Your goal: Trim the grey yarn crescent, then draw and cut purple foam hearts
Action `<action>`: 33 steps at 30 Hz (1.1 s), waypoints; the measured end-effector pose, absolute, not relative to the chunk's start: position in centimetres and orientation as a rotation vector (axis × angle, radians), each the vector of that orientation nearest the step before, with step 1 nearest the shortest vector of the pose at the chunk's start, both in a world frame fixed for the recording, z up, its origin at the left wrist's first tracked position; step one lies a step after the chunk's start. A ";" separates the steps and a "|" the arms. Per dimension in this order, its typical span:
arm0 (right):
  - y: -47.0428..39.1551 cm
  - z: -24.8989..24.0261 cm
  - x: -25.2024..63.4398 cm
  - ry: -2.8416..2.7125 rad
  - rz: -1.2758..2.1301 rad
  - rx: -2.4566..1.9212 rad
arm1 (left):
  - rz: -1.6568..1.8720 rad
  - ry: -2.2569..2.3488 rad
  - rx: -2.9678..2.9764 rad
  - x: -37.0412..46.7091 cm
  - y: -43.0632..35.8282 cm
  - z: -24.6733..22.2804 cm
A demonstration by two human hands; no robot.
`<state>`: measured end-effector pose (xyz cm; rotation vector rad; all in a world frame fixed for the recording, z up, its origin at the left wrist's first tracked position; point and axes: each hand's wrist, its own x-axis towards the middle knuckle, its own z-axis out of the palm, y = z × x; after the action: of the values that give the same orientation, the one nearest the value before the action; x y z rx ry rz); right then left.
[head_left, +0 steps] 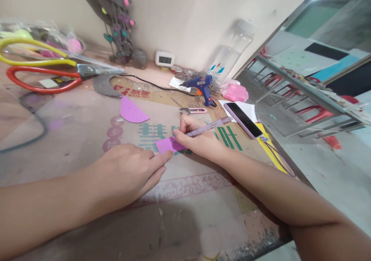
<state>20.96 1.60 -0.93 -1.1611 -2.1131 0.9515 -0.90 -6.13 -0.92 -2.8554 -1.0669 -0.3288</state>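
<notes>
The small purple piece [164,145] lies flat on the printed sheet covering the table [179,218], between the two hands. The left hand [131,172] grasps nothing; its extended index finger touches the piece's near edge. The right hand [199,139] grips a pale purple pen [207,127], its fingers over the piece's right end. Beyond the left hand, apart from both hands, lies a larger purple cutout [133,110] with a curved edge.

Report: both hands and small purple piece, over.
Right hand: holding pen at small purple piece, tip hidden. Left hand: index finger at its near edge. Nothing else lying on it.
</notes>
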 end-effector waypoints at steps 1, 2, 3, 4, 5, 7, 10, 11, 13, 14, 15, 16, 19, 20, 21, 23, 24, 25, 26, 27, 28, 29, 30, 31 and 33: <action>1.6 -1.0 20.9 -2.109 0.957 -1.144 | -0.327 -1.071 -2.863 -0.9 -6.1 -0.9; 1.6 -1.1 20.9 -2.103 0.962 -1.129 | -0.324 -1.078 -2.869 -0.9 -6.1 -0.9; 1.6 -1.1 20.9 -2.096 0.961 -1.121 | -0.322 -1.081 -2.874 -0.9 -6.1 -0.9; 1.6 -1.1 20.9 -2.087 0.954 -1.121 | -0.321 -1.085 -2.878 -0.9 -6.1 -0.9; 1.6 -1.2 20.8 -2.078 0.946 -1.126 | -0.320 -1.087 -2.882 -0.9 -6.1 -0.9; 1.6 -1.1 20.8 -2.069 0.922 -1.134 | -0.324 -1.097 -2.879 -0.9 -6.0 -0.9; 1.7 -0.9 20.8 -2.076 0.875 -1.153 | -0.321 -1.100 -2.877 -0.9 -6.0 -1.0; 1.7 -0.9 20.8 -2.080 0.867 -1.165 | -0.320 -1.099 -2.878 -0.9 -6.0 -1.0; 1.7 -0.7 20.8 -2.086 0.865 -1.187 | -0.310 -1.102 -2.886 -0.9 -6.0 -1.0; 1.7 -0.6 20.8 -2.089 0.866 -1.188 | -0.302 -1.103 -2.892 -0.9 -6.0 -1.0; 1.7 -0.6 20.8 -2.093 0.863 -1.184 | -0.295 -1.109 -2.894 -0.8 -6.0 -1.0; 1.7 -0.5 20.8 -2.096 0.852 -1.180 | -0.294 -1.111 -2.893 -0.8 -6.0 -1.0; 1.7 -0.4 20.9 -2.117 0.820 -1.179 | -0.308 -1.115 -2.883 -0.8 -6.1 -0.9; 1.7 -0.5 20.9 -2.123 0.815 -1.179 | -0.318 -1.113 -2.880 -0.8 -6.1 -0.9; 1.7 -0.5 20.9 -2.128 0.816 -1.178 | -0.321 -1.111 -2.881 -0.8 -6.1 -0.9; 1.7 -0.6 21.0 -2.121 0.828 -1.176 | -0.320 -1.107 -2.880 -0.8 -6.1 -0.9; 1.7 -0.6 21.0 -2.105 0.834 -1.179 | -0.319 -1.103 -2.876 -0.8 -6.0 -0.9; 1.7 -0.7 21.1 -2.086 0.841 -1.185 | -0.318 -1.103 -2.869 -0.8 -6.0 -0.9; 1.7 -0.7 21.2 -2.068 0.848 -1.192 | -0.321 -1.099 -2.865 -0.9 -6.0 -0.9; 1.6 -0.7 21.2 -2.051 0.852 -1.197 | -0.323 -1.096 -2.861 -0.9 -6.0 -1.0; 1.6 -0.7 21.3 -2.041 0.854 -1.199 | -0.327 -1.094 -2.858 -0.9 -6.0 -1.0; 1.6 -0.7 21.4 -2.041 0.854 -1.199 | -0.325 -1.092 -2.860 -0.9 -6.0 -1.0; 1.7 -0.7 21.4 -2.048 0.854 -1.196 | -0.322 -1.091 -2.865 -0.9 -6.1 -1.1; 1.7 -0.7 21.4 -2.058 0.853 -1.196 | -0.317 -1.095 -2.867 -0.9 -6.1 -1.1; 1.7 -0.6 21.4 -2.077 0.850 -1.199 | -0.312 -1.110 -2.867 -0.9 -6.1 -1.1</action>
<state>21.45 1.71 -0.65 -1.1989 -2.0767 0.8501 -0.93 -6.11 -1.10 -2.8667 -1.1096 -0.3115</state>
